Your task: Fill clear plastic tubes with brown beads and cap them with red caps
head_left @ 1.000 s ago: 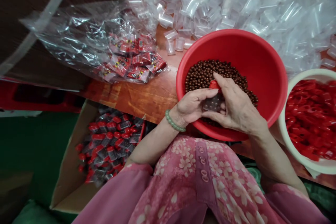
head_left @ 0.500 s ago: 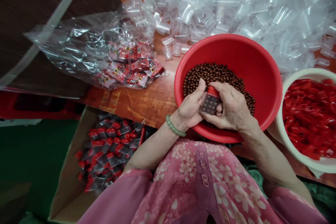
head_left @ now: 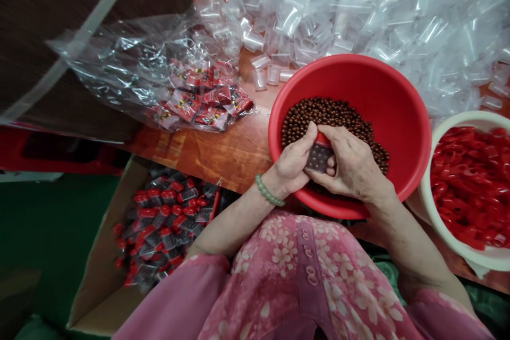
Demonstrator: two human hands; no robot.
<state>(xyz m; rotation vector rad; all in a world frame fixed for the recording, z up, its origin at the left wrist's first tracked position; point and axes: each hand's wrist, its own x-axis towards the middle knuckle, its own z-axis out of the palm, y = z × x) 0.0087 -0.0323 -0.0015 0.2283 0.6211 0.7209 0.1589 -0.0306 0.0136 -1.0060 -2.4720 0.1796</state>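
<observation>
a small clear plastic container point(head_left: 317, 158) with a red cap point(head_left: 322, 140), filled with dark round balls, sits between the two hands, above the near part of a wide red plastic bowl point(head_left: 398, 117). the right hand point(head_left: 353, 164) is clamped on it from the right, one digit at the cap and another at the lower edge; the left hand point(head_left: 292, 167) closes on its left side, thumb up beside the cap. a pale green bead bracelet point(head_left: 270, 192) circles the wrist left of the grip. just beyond the grip, glossy brown balls point(head_left: 306, 111) cover part of the bowl's floor. right of the grip, a round white plastic tub point(head_left: 427, 186) holds red plastic pieces point(head_left: 470, 186). farther beyond lies a heap of clear plastic cylinders point(head_left: 358, 10). left of the grip, a transparent bag point(head_left: 127, 64) with red printed packets point(head_left: 217, 96) rests on the brown wooden table point(head_left: 235, 162); below it, a cardboard box point(head_left: 95, 255) holds many red-capped containers point(head_left: 167, 239).
</observation>
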